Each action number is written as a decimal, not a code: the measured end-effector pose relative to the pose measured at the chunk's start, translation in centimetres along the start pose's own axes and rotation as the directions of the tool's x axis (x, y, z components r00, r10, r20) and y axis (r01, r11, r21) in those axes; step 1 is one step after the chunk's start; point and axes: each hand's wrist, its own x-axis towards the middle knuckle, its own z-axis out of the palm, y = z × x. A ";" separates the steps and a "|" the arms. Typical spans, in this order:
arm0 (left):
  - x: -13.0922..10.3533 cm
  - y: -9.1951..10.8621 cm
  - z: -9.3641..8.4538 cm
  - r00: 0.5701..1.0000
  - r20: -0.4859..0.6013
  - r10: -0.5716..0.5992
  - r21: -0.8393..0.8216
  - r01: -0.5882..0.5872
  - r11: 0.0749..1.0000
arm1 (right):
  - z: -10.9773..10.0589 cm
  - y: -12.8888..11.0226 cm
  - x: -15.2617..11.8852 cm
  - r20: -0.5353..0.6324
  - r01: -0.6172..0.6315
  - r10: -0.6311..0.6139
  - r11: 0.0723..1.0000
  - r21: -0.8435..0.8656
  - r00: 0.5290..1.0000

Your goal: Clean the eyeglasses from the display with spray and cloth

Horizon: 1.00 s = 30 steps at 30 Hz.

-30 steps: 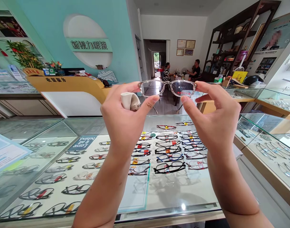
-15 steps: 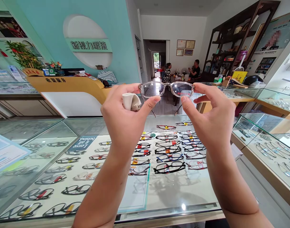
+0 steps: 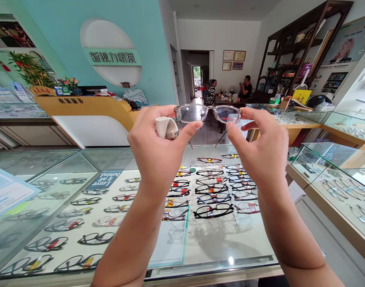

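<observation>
A pair of clear-framed glasses is held up in front of the camera, above the display case. My left hand grips the left end of the frame between thumb and fingers, and a crumpled pale cloth is tucked in the same hand. On the opposite end, my right hand pinches the frame near its hinge. The temple arms hang down behind the lenses. Small red print shows on the right lens.
Rows of glasses lie inside the glass display case below my forearms. Another glass case stands at the right. A yellow-and-white counter is behind, and two people sit far back.
My right hand has shifted slightly left and inward, and the right side of the glasses has turned with it. My left hand has barely moved.
</observation>
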 end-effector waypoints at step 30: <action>1.1 -0.5 0.4 0.921 0.284 -0.266 -0.187 0.325 0.927 | 1.2 0.5 -0.5 -0.183 0.263 -0.245 0.961 0.086 0.952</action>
